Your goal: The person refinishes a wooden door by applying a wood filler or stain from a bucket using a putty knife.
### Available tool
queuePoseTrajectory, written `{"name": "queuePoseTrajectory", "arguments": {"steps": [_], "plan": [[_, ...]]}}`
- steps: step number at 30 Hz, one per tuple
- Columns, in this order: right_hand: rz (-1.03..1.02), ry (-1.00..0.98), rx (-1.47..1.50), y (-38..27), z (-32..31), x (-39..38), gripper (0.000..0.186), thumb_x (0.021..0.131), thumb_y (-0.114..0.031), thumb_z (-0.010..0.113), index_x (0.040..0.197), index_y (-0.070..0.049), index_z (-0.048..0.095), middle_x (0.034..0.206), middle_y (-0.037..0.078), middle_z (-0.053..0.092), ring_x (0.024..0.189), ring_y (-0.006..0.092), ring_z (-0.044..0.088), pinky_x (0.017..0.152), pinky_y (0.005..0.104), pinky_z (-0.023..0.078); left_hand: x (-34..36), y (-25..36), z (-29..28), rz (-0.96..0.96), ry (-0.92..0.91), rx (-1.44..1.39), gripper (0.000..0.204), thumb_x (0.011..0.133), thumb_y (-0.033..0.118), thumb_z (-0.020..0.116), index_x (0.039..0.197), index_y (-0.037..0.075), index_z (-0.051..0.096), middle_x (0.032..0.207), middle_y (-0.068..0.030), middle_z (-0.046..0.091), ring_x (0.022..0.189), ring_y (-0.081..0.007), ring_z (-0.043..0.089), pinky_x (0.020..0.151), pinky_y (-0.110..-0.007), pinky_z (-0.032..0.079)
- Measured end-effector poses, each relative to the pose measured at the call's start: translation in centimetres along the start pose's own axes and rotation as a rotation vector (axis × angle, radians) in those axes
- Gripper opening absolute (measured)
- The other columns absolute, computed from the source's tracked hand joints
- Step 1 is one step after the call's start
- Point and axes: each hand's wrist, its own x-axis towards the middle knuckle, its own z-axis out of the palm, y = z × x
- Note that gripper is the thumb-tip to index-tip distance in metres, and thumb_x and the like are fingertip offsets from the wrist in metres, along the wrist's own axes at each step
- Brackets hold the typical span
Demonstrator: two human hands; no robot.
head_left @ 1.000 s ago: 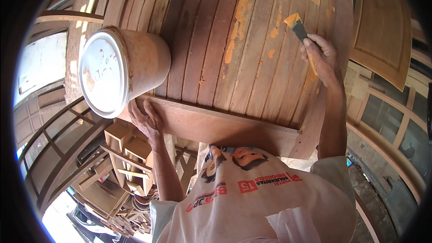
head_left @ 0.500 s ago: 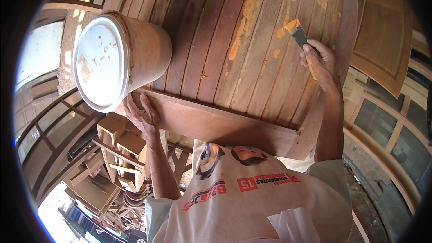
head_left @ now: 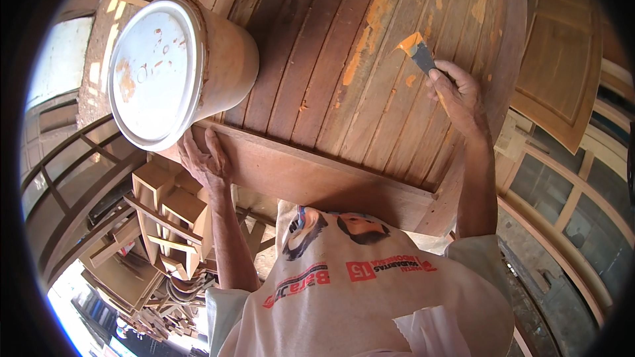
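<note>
My right hand is closed round the handle of a putty knife. Orange filler sits on the end of its dark blade, which is over a wooden panel made of grooved planks. Streaks and spots of the same orange filler mark the planks on the right half. My left hand rests with fingers stretched out against the panel's near edge, just below a white lidded bucket. The bucket stands on the panel's left part, its lid stained with brown-orange smears.
Stacked wooden pieces and box-like parts lie below on the left, by a curved wooden frame. On the right lean a panelled wooden door and wooden frames with grey panes.
The right hand and putty knife have shifted slightly left and a little down over the planks. My left hand stays at the near edge. The whole view has moved a little.
</note>
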Motion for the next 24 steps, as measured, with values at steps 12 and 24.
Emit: {"name": "queuePoseTrajectory", "arguments": {"steps": [12, 24], "plan": [[-0.008, 0.112, -0.032, -2.3, -2.6, 0.7, 0.034, 0.109, -0.021, 0.065, 0.134, 0.001, 0.067, 0.096, 0.004, 0.067, 0.083, 0.0103, 0.064, 0.077, 0.0297, 0.057, 0.1, -0.1, 0.0, 0.002, -0.002, 0.012, 0.054, 0.1, 0.034, 0.069, 0.139, -0.002, 0.062, 0.141, -0.0243, 0.061, 0.136, -0.0435, 0.054, 0.116, -0.055, 0.038], [0.119, 0.148, -0.44, -3.0, -1.4, 4.8, 0.043, 0.111, -0.03, 0.053, 0.144, -0.006, 0.063, 0.111, 0.01, 0.073, 0.103, 0.0214, 0.071, 0.096, 0.0366, 0.055, 0.0, -0.2, 0.0, 0.003, 0.0, 0.022, 0.053, 0.1, 0.033, 0.07, 0.14, -0.002, 0.062, 0.143, -0.0244, 0.061, 0.135, -0.0434, 0.054, 0.116, -0.054, 0.038]]}}
